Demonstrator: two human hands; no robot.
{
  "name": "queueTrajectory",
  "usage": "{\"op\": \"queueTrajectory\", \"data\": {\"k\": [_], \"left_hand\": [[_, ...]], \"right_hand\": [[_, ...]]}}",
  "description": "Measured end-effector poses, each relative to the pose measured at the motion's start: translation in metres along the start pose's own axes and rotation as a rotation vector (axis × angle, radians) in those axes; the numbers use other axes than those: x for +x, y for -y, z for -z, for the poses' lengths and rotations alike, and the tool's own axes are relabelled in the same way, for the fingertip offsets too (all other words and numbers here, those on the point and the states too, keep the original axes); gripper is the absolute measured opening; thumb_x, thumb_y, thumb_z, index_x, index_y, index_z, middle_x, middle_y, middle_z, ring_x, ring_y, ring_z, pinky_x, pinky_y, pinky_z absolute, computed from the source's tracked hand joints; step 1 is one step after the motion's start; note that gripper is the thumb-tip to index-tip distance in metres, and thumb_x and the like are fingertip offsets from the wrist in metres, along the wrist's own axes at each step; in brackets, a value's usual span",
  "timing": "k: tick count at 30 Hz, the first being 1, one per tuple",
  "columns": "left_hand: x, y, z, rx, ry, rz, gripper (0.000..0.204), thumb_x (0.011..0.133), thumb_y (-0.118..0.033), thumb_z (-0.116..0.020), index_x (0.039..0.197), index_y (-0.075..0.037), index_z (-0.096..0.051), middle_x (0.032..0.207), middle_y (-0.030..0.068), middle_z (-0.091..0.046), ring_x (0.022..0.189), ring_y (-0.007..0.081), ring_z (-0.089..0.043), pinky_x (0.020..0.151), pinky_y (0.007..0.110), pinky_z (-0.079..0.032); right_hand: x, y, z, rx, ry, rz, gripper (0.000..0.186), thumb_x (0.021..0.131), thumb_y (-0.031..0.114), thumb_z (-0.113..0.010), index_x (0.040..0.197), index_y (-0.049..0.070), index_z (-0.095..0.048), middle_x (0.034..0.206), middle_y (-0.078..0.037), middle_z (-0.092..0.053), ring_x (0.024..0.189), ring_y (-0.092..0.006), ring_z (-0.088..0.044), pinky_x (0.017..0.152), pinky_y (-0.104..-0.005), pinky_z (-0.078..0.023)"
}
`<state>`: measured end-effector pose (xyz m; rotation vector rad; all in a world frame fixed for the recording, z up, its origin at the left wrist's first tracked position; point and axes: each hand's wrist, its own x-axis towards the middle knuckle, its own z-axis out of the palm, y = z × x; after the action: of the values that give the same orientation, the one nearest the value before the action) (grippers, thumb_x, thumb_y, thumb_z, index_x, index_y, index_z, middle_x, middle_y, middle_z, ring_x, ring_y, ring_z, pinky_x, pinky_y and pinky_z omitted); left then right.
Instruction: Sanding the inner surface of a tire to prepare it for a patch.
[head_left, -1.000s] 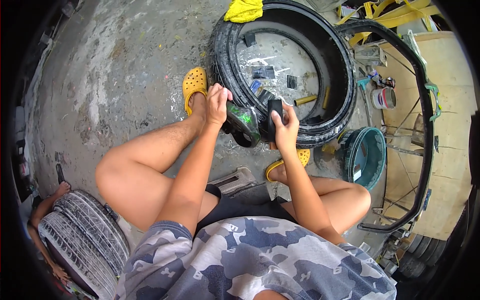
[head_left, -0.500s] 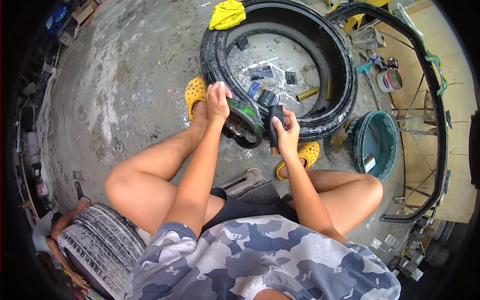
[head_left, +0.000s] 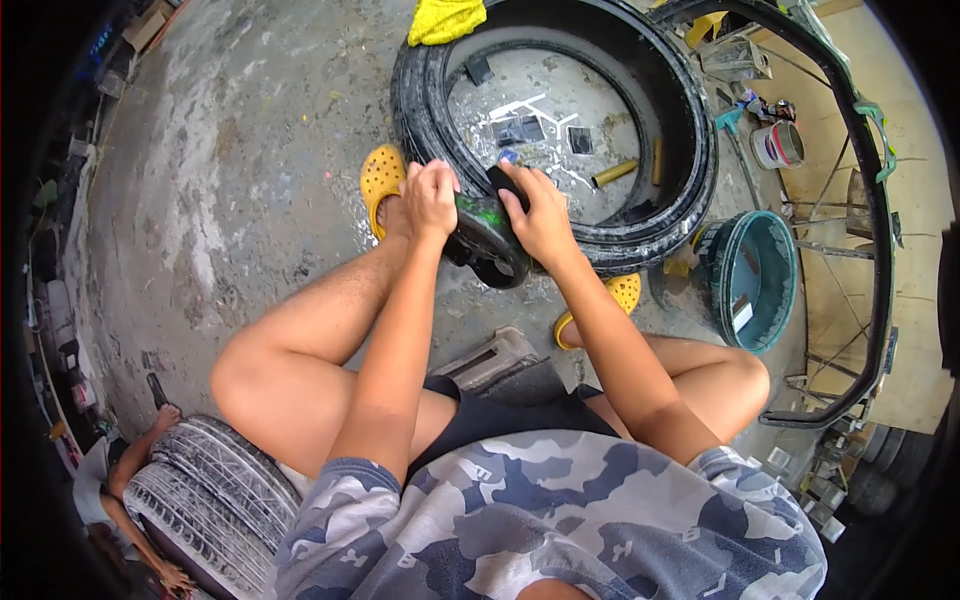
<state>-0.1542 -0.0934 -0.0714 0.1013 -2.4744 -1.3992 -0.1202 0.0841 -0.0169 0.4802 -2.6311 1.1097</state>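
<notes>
A dark, glossy curved part (head_left: 488,262) with an opening at its near end rests against the near edge of a large tyre (head_left: 672,222). Green patches show on its upper surface. My left hand (head_left: 432,200) grips its left side with the fingers wrapped over. In my right hand (head_left: 541,218) is a black block (head_left: 504,184), pressed on the upper right of the part; the hand covers much of the block. Inside the tyre ring lie dark sheet pieces (head_left: 518,131), white strips and a brass-coloured tube (head_left: 615,174).
A yellow cloth (head_left: 447,20) hangs on the tyre's far left. At right stand a teal tub (head_left: 765,285) of water, a white pail (head_left: 778,146) and a black frame (head_left: 888,270). Stacked tyres (head_left: 205,490) sit at lower left, beside another person's arm (head_left: 130,500).
My right hand has moved left and forward with the black block, from beside the curved part onto it. The left hand keeps its hold. The view has shifted slightly.
</notes>
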Motion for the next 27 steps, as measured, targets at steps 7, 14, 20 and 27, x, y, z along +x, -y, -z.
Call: {"op": "queueTrajectory", "data": {"k": [7, 14, 20, 27], "left_hand": [[-0.005, 0.01, -0.007, 0.01, -0.007, 0.02, 0.039, 0.091, -0.027, -0.046, 0.057, -0.011, -0.056, 0.067, 0.0037, -0.06, 0.079, 0.027, -0.052, 0.077, 0.041, -0.037], [-0.006, 0.01, -0.001, 0.035, 0.007, 0.06, 0.04, 0.093, -0.026, -0.046, 0.058, -0.011, -0.055, 0.067, 0.004, -0.059, 0.082, 0.0268, -0.054, 0.079, 0.041, -0.037], [-0.001, -0.001, 0.001, 0.036, 0.029, 0.059, 0.042, 0.095, -0.025, -0.045, 0.056, -0.009, -0.052, 0.069, 0.0058, -0.058, 0.082, 0.0288, -0.054, 0.079, 0.041, -0.037], [-0.002, 0.0, -0.002, 0.038, 0.028, 0.089, 0.039, 0.095, -0.026, -0.046, 0.061, -0.009, -0.055, 0.069, 0.0057, -0.06, 0.083, 0.0281, -0.054, 0.078, 0.042, -0.037]], "right_hand": [[-0.036, -0.003, 0.012, 0.111, 0.049, -0.065, 0.04, 0.084, 0.003, -0.069, 0.123, 0.002, -0.062, 0.092, -0.017, -0.065, 0.084, -0.033, -0.062, 0.079, -0.038, -0.05], [-0.064, 0.009, 0.019, 0.146, 0.077, -0.105, 0.042, 0.086, 0.0, -0.066, 0.127, -0.003, -0.059, 0.099, -0.018, -0.065, 0.09, -0.0296, -0.065, 0.086, -0.0351, -0.049], [0.01, 0.006, -0.002, 0.07, 0.082, -0.163, 0.033, 0.088, 0.003, -0.065, 0.121, -0.001, -0.061, 0.102, -0.02, -0.064, 0.089, -0.034, -0.063, 0.08, -0.0385, -0.049], [-0.024, 0.015, 0.011, 0.083, 0.134, -0.317, 0.034, 0.089, 0.004, -0.065, 0.122, -0.003, -0.06, 0.102, -0.02, -0.065, 0.091, -0.027, -0.066, 0.082, -0.0339, -0.051]]}}
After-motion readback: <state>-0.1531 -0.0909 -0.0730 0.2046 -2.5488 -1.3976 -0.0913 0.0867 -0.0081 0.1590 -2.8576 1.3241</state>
